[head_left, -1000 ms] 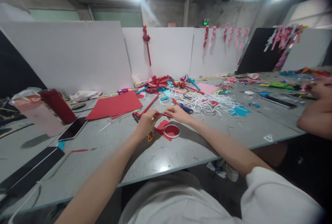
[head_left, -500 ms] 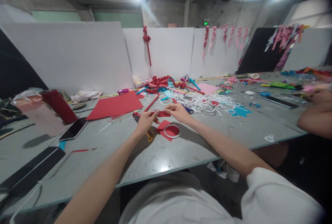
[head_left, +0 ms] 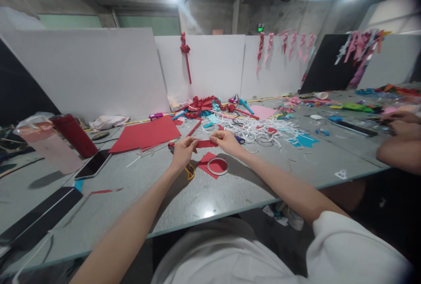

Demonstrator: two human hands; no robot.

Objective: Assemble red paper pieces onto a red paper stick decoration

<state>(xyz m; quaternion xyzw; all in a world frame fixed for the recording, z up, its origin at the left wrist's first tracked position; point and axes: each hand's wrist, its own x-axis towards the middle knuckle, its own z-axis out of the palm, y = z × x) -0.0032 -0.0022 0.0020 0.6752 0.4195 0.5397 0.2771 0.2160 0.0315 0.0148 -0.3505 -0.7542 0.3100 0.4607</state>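
1. Head view: left hand (head_left: 184, 153) and right hand (head_left: 227, 143) apart, fingertips of each closed on one end of a red strip (head_left: 206, 144), which spans the gap between them.
2. Head view: white ring (head_left: 208, 167) lies on red paper piece (head_left: 204, 160), nearer the wearer than strip.
3. Head view: large red sheet (head_left: 146, 134) lies beyond left hand, leftward.

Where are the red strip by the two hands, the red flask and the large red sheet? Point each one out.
Red strip (head_left: 207, 144), head view: its exposed middle.
Red flask (head_left: 75, 136), head view: middle of its side.
Large red sheet (head_left: 147, 134), head view: middle of its upper face.
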